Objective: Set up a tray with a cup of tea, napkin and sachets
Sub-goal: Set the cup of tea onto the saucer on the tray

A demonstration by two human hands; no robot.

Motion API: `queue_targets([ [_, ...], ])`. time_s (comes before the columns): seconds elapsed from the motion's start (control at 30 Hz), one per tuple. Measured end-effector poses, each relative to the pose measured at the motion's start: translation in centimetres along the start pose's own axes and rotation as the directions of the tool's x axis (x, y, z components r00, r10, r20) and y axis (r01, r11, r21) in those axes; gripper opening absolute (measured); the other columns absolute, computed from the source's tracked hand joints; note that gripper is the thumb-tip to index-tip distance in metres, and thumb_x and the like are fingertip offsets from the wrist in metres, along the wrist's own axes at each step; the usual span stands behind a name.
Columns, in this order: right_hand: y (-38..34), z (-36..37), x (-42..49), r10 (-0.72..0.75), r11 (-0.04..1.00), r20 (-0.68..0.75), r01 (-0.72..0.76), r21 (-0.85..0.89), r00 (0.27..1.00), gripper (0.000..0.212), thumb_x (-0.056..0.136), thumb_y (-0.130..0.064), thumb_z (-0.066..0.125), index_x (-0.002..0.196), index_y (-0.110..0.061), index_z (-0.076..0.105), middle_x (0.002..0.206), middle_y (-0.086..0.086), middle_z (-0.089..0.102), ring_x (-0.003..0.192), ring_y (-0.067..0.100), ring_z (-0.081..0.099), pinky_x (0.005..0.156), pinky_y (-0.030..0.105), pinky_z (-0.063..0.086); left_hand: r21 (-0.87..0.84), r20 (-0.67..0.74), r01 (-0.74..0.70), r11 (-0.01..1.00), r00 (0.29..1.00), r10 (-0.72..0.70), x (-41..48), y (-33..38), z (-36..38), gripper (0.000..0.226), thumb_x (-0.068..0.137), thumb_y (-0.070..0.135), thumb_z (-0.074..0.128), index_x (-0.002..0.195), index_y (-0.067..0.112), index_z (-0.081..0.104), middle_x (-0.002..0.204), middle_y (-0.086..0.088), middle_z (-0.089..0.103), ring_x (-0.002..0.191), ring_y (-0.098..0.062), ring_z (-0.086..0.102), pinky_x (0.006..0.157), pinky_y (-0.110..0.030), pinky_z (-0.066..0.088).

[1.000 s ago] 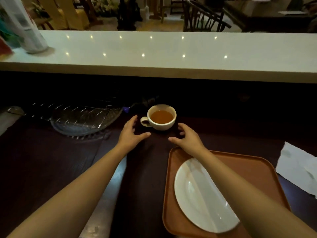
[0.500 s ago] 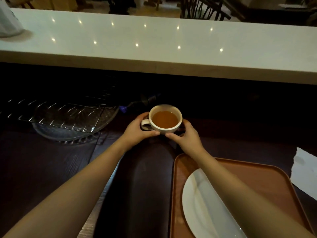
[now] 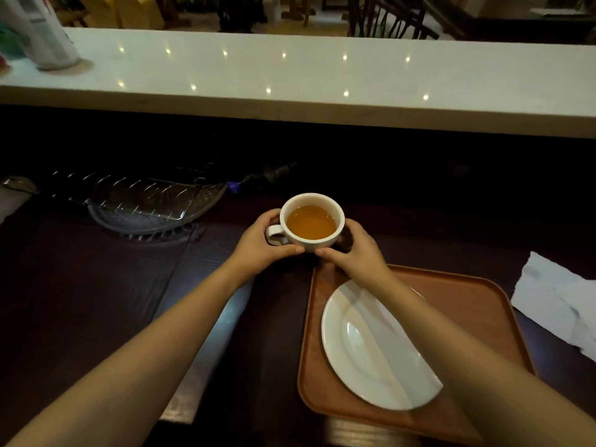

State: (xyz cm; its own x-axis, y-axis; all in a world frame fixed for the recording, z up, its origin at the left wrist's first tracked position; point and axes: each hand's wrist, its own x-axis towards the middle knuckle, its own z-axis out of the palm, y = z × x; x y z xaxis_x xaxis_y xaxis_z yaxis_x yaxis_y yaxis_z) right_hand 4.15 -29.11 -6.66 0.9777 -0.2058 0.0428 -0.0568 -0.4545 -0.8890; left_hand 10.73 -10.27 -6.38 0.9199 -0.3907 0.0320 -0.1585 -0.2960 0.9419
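Dark counter [image 3: 96, 301], plate [image 3: 371, 350] beside cup [image 3: 311, 222]

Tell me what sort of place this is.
Probably a café or restaurant service counter. A long white bar top separates the dark work surface from a room with wooden chairs, and a serving tray holding a saucer sits beside the cup of tea both hands hold.

Dark counter [image 3: 96, 301] left of our arms: lying bare, open for passage. Glass dish [image 3: 154, 214] with wire rack [image 3: 129, 195]: blocking the far left. Tray [image 3: 467, 301]: white plate [image 3: 364, 343] filling its left half, right half lying free. Napkin [image 3: 561, 301]: lying just beside the tray's right edge.
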Motion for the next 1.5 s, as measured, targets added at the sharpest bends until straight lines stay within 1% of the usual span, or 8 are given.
queue_targets([
  [0.23,-0.1,-3.5,-6.4,-0.057,0.998,0.044,0.055,0.038,0.997,0.064,0.068,-0.033,0.076,0.123,-0.021,0.045,0.113,-0.009,0.052,0.099,0.006,0.053,0.068,0.009,0.041,0.046,-0.037,-0.005,0.999,0.999,0.007,-6.2,2.8,3.5,0.074,0.057,0.024,0.083,0.122,0.021,0.048,0.106,0.017,0.056,0.095,0.007,0.055,0.07,-0.002,0.043],
  [0.43,1.3,-6.6,-11.7,-0.064,0.998,0.086,0.064,0.013,0.994,0.066,0.068,-0.036,0.075,0.125,-0.019,0.046,0.122,-0.001,0.053,0.105,0.013,0.052,0.079,0.021,0.043,0.032,-0.039,0.011,0.999,0.999,-0.01,-11.3,4.4,7.4,0.073,0.055,0.027,0.084,0.119,0.024,0.049,0.105,0.017,0.057,0.093,0.007,0.055,0.068,-0.001,0.043],
  [0.53,1.9,-7.8,-13.4,-0.077,0.997,0.091,0.076,0.013,0.993,0.065,0.068,-0.033,0.077,0.124,-0.019,0.046,0.121,-0.003,0.053,0.101,0.008,0.051,0.074,0.013,0.04,0.045,-0.045,0.02,0.999,0.999,-0.018,-13.0,4.9,9.1,0.073,0.056,0.026,0.084,0.119,0.024,0.047,0.108,0.014,0.055,0.094,0.007,0.052,0.067,0.0,0.042],
  [1.03,4.6,-9.5,-15.0,-0.063,0.998,0.199,0.067,-0.017,0.978,0.072,0.072,-0.03,0.074,0.134,-0.025,0.038,0.131,-0.001,0.052,0.121,0.02,0.044,0.102,0.042,0.041,0.122,-0.13,0.052,0.991,0.991,-0.036,-15.5,4.9,13.2,0.074,0.056,0.03,0.084,0.118,0.025,0.045,0.116,0.007,0.052,0.108,-0.009,0.049,0.085,-0.024,0.039],
  [1.17,4.7,-9.8,-14.6,-0.057,0.997,0.224,0.067,-0.036,0.973,0.072,0.073,-0.031,0.073,0.135,-0.028,0.036,0.131,-0.002,0.052,0.121,0.021,0.043,0.102,0.043,0.041,0.226,-0.131,0.064,0.972,0.991,-0.035,-15.4,5.2,13.4,0.075,0.058,0.033,0.082,0.121,0.025,0.043,0.124,0.002,0.053,0.112,-0.013,0.049,0.086,-0.026,0.039],
  [1.27,4.7,-10.3,-14.4,-0.068,0.996,0.242,0.079,-0.036,0.968,0.073,0.072,-0.031,0.073,0.135,-0.03,0.035,0.133,-0.003,0.05,0.123,0.02,0.042,0.097,0.035,0.04,0.288,-0.149,0.067,0.955,0.988,-0.025,-15.9,6.2,13.2,0.1,0.057,0.034,0.082,0.138,0.021,0.024,0.143,-0.007,0.035,0.129,-0.022,0.037,0.099,-0.033,0.036],
  [1.37,4.9,-11.2,-14.3,-0.042,0.996,0.213,0.058,-0.072,0.976,0.076,0.074,-0.026,0.072,0.138,-0.023,0.031,0.137,0.003,0.046,0.123,0.022,0.041,0.088,0.028,0.036,0.386,-0.182,-0.047,0.921,0.975,0.126,-16.6,8.3,13.2,0.105,0.061,0.039,0.078,0.141,0.019,0.014,0.15,-0.007,0.021,0.136,-0.02,0.019,0.107,-0.035,0.024],
  [1.5,5.3,-14.1,-14.3,-0.003,0.995,0.134,0.016,-0.1,0.991,0.071,0.08,-0.024,0.066,0.14,-0.018,0.028,0.14,0.009,0.043,0.124,0.023,0.043,0.089,0.026,0.038,0.521,-0.24,-0.199,0.83,0.899,0.366,-16.5,12.2,15.1,0.059,0.078,0.027,0.066,0.129,0.013,0.04,0.137,-0.008,0.042,0.128,-0.019,0.033,0.099,-0.023,0.026],
])
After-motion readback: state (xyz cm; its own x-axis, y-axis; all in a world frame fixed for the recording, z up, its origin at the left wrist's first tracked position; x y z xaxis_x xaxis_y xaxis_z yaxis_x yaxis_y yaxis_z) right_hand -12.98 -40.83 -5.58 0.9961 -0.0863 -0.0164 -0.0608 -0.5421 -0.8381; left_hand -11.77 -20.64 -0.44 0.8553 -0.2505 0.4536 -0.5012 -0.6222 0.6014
